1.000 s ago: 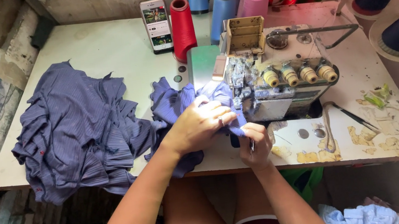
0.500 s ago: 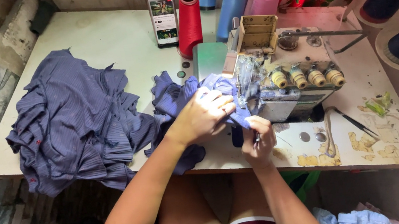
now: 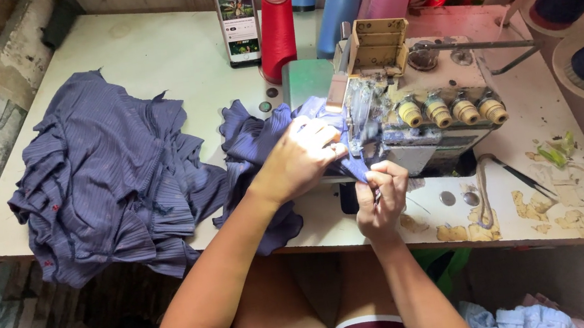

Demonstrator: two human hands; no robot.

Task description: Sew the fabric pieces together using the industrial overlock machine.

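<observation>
- Seated at a worn white sewing table, feeding a piece of blue-purple pleated cloth into a battered overlock sewing machine.
- Left hand laid palm-down on the cloth just left of the machine's front, fingers pressed together and pointing toward the needle area, flattening the fabric against the bed.
- Right hand at the table's near edge, just below the machine, thumb and fingertips pinching the cloth's free edge; exact grip partly hidden by the knuckles.
- Cloth under both hands, bunched to the left and trailing off the table's front edge; needle and presser foot hidden behind the left fingers.
- Best done, by the look of it, with the pinched edge kept taut and in line with the foot, the flat hand steering rather than pushing.
- Worth keeping the left fingertips clear of the needle area, very near at present.
- Loose folds to the left likely to drag; slack needed there for an even seam.
- Larger heap of the same cloth lying well to the left, spilling over the table edge.
- Propped phone, red thread cone and blue and pink cones at the far side; tweezers to the right of the machine.
</observation>
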